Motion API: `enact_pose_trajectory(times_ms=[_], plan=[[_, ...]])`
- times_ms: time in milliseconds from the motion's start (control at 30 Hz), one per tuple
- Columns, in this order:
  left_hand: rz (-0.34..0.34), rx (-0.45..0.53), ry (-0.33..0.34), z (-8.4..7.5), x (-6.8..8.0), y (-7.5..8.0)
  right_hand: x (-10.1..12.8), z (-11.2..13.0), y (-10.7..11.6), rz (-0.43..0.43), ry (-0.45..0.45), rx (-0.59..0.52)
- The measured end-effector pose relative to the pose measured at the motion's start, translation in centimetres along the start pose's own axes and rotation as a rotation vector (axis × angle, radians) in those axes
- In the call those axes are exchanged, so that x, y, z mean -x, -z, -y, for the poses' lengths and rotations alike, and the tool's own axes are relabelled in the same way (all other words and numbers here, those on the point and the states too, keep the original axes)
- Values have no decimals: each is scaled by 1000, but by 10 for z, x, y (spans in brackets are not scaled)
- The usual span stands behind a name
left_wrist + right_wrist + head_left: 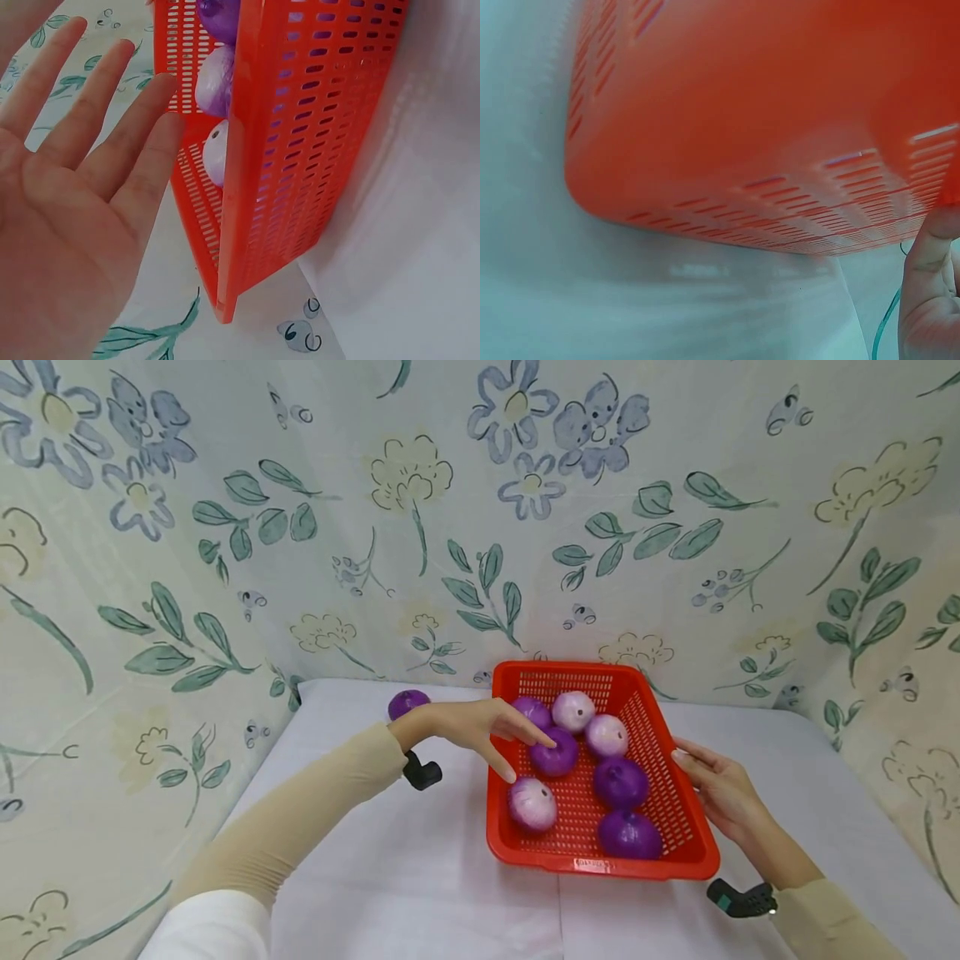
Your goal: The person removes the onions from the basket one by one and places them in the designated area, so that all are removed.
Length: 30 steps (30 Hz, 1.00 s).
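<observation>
A red plastic basket [600, 865] with slotted walls sits on the white-covered table, holding several onions. Some are deep purple, like the purple onion [621, 782] on the right side; others are pale, like the pinkish-white onion [533, 804] near the front left. Over the basket's left rim reaches my left hand [480, 727], its fingers extended above the onions and nothing in its grasp. The left wrist view shows that palm [60, 217] bare, beside the basket wall. My right hand [723, 785] holds the basket's right rim; the right wrist view shows only part of it.
Another purple onion [408, 702] lies on the table behind my left wrist, outside the basket. A floral curtain [420, 527] hangs behind the table [390, 860]. Dark wrist devices, such as the one on the right wrist [742, 899], stick out below both wrists.
</observation>
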<state>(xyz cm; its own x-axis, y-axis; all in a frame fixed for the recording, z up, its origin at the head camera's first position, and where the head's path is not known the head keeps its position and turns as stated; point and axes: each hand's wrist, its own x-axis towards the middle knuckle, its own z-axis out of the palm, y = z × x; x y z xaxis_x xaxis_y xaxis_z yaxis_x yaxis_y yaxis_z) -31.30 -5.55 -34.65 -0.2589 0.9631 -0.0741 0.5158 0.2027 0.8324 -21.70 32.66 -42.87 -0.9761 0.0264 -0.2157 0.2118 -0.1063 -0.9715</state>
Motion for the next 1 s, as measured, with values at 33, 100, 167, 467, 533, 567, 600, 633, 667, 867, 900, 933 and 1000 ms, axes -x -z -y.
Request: enact_pose_trajectory(times_ms=[33,100,167,467,533,567,600,633,667,867,900,933,1000], plan=[[16,8,-8,0,-3,-2,0,0,0,1,3,-6],[43,18,-6,-1,-8,-5,0,0,1,3,8,-22],[66,21,15,-1,-12,-9,0,-1,1,4,11,-30],[167,-27,77,4,-26,-19,0,-1,1,7,6,-22],[185,-74,95,5,-28,-21,0,-1,2,9,8,-31],[190,-98,106,5,-29,-22,0,-2,2,9,9,-37],[195,-121,112,6,-30,-23,0,-2,2,9,11,-45],[198,-132,119,6,-31,-23,0,-2,3,9,13,-47],[201,-140,126,6,-32,-24,1,-2,3,8,13,-51],[220,-167,148,10,-39,-25,0,-2,2,0,7,-46],[222,-171,153,10,-41,-25,0,-2,2,-1,6,-43],[226,-173,158,11,-42,-25,0,-2,2,-2,4,-39],[230,-170,168,12,-44,-24,0,-2,2,-4,0,-34]])
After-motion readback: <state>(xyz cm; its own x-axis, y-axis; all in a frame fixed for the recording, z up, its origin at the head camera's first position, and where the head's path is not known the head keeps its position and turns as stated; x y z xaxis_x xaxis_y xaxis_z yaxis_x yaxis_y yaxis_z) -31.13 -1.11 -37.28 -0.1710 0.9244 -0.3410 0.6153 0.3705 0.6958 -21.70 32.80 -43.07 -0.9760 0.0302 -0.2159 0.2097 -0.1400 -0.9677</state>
